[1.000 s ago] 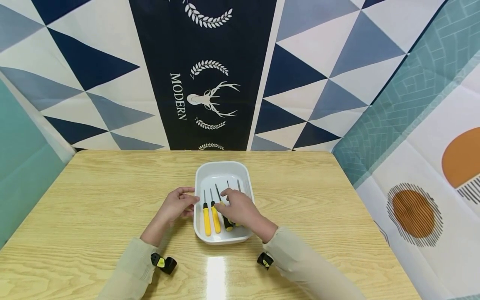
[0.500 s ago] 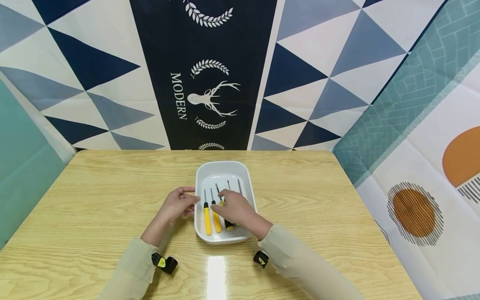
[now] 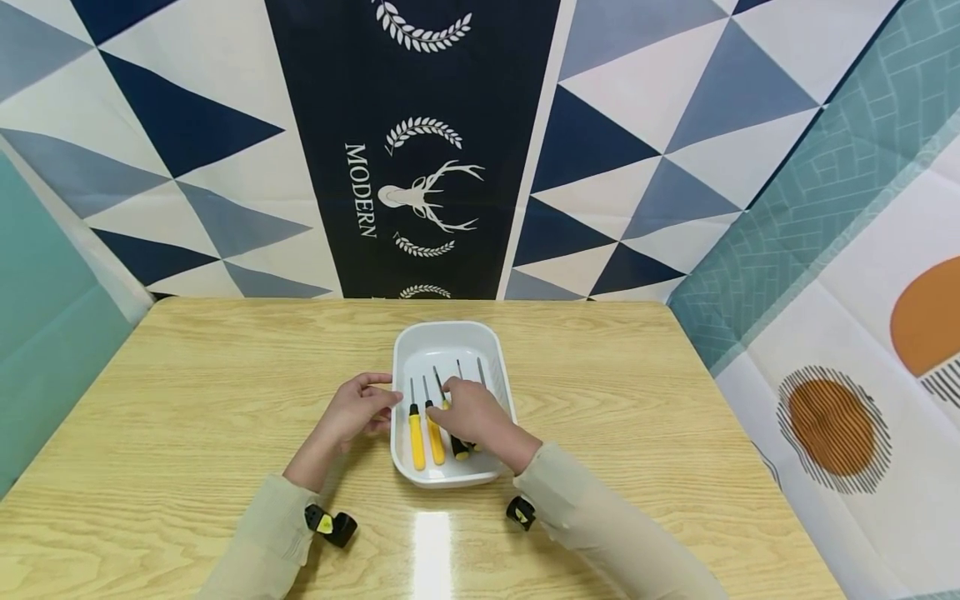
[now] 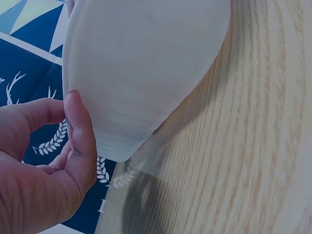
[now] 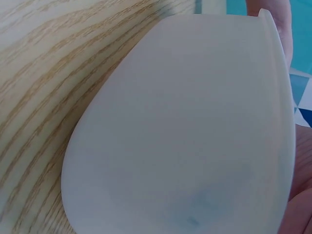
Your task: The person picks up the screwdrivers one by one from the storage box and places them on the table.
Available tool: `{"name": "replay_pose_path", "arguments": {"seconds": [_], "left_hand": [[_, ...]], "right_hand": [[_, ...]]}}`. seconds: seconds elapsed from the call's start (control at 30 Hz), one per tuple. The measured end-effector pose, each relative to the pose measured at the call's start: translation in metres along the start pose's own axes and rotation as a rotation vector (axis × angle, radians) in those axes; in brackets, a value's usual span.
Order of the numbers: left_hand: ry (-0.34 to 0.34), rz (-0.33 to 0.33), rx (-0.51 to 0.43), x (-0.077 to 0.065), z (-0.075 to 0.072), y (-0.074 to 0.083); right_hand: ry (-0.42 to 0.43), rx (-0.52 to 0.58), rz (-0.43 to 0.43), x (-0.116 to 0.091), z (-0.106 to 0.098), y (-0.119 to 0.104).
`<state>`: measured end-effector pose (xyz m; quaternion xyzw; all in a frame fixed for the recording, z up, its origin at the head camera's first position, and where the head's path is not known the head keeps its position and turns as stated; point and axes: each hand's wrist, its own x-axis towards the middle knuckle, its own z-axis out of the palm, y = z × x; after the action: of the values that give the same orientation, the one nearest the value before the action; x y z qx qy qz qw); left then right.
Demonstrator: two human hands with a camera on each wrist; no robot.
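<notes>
A white rectangular tray on the wooden table holds several screwdrivers laid side by side, shafts pointing away. Two at the left, a yellow-handled screwdriver and another yellow-handled screwdriver, show almost fully. My left hand pinches the tray's left rim between thumb and fingers, as the left wrist view also shows. My right hand reaches in over the right-hand screwdrivers, thumb and forefinger spread around a black-and-yellow screwdriver. Its other fingers are hidden, so I cannot tell whether it grips one. The right wrist view mostly shows the tray's outer wall.
The wood-grain table extends on both sides of the tray and meets a patterned wall cloth at its back edge. Black wrist cameras hang below both sleeves. Another patterned cloth hangs at the right.
My right hand and forearm have shifted slightly left within the tray. My left hand keeps its hold on the rim, and the screwdrivers lie much as before.
</notes>
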<state>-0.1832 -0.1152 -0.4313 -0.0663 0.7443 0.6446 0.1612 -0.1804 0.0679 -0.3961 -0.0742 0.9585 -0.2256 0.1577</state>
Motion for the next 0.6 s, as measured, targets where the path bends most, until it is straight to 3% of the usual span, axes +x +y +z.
{"name": "replay_pose_path", "arguments": {"seconds": [0.6], "left_hand": [[-0.014, 0.002, -0.022, 0.0019, -0.0007, -0.0011]], "right_hand": [[-0.041, -0.061, 0.005, 0.0052, 0.0010, -0.0023]]}}
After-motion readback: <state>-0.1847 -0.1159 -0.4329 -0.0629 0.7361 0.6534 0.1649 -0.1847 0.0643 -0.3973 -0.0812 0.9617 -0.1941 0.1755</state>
